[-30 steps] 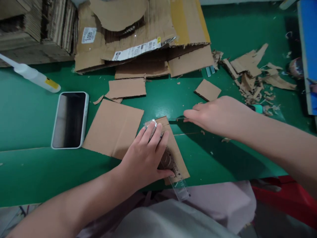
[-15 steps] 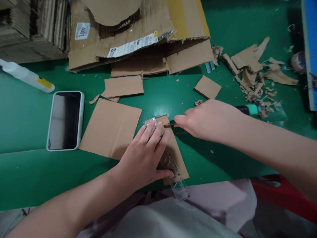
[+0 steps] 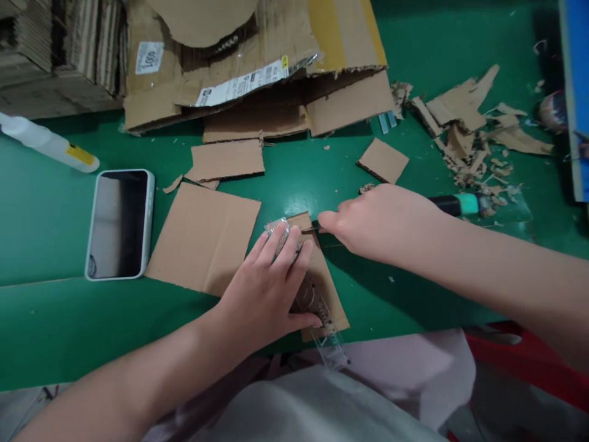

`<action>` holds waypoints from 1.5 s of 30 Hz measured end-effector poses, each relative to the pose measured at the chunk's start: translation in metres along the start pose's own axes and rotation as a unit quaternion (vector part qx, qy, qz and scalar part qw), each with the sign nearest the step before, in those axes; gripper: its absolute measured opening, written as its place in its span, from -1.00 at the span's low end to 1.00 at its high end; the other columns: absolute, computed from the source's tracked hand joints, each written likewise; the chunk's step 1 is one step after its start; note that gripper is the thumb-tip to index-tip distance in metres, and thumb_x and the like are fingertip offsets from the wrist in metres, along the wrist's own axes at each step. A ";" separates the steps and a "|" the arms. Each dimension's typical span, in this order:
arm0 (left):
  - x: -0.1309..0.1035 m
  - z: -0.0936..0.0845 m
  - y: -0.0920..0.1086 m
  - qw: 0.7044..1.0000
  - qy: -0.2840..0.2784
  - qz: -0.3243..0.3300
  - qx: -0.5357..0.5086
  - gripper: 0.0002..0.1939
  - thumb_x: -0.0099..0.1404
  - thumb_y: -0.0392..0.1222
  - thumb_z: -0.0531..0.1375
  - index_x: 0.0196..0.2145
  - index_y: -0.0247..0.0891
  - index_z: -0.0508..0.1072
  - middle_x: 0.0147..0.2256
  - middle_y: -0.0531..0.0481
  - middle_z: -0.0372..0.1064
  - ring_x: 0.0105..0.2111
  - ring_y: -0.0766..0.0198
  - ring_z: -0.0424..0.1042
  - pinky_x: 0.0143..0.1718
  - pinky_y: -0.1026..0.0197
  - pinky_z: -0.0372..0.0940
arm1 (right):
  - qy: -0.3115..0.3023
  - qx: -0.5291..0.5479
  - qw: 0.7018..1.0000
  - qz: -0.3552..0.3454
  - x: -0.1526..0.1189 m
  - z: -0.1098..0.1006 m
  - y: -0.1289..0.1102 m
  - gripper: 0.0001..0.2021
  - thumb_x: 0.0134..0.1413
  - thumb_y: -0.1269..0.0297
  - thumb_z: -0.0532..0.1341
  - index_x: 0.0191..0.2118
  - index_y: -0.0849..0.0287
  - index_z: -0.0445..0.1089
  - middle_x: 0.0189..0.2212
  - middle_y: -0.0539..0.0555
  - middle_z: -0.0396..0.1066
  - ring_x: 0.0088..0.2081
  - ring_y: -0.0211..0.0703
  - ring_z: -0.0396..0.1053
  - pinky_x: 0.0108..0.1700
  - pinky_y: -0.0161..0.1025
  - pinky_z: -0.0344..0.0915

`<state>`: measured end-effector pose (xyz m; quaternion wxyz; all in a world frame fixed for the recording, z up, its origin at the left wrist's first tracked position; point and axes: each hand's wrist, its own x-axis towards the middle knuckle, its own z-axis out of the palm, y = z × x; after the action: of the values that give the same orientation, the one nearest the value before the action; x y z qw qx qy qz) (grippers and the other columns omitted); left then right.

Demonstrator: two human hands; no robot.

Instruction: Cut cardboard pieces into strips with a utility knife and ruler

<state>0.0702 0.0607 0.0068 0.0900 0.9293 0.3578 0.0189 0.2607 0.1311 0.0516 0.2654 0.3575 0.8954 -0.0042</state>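
My left hand (image 3: 264, 285) lies with fingers spread, pressing a clear plastic ruler (image 3: 331, 347) onto a narrow piece of cardboard (image 3: 334, 298). The ruler's near end sticks out past the table edge. In my closed right hand (image 3: 375, 215) is a craft knife (image 3: 315, 228); only its thin blade shows, and the handle is hidden in the fist. The blade tip meets the cardboard close to its far end, where a small strip (image 3: 300, 220) stands out beyond my left fingertips. Left of the ruler, a larger cardboard square (image 3: 202, 236) lies partly under my left hand.
A phone (image 3: 120, 224) and a white bottle (image 3: 50, 144) are on the left. Cardboard boxes (image 3: 257, 61) fill the back. A small cardboard square (image 3: 384, 161), torn scraps (image 3: 464, 132) and a black-and-teal marker-like object (image 3: 467, 204) lie to the right.
My right hand has shifted slightly left with the knife, its blade staying at the cardboard. My left hand and the ruler keep their place; the whole view has drifted a little.
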 end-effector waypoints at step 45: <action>0.003 -0.007 -0.003 1.000 -0.023 -0.004 0.015 0.07 -0.10 0.37 0.24 0.19 -0.43 0.16 0.21 -0.34 0.07 0.24 -0.19 -0.01 0.22 -0.10 0.03 | -0.031 0.022 0.999 0.001 -0.004 -0.007 0.009 -0.72 0.21 0.31 -0.06 -0.22 0.13 0.40 -0.49 0.17 0.48 -0.42 -0.07 0.40 -0.46 -0.23 0.02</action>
<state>0.0693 0.0663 0.0134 0.0840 0.9292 0.3598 -0.0087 0.2659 0.1368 0.0610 0.2851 0.3635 0.8862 -0.0353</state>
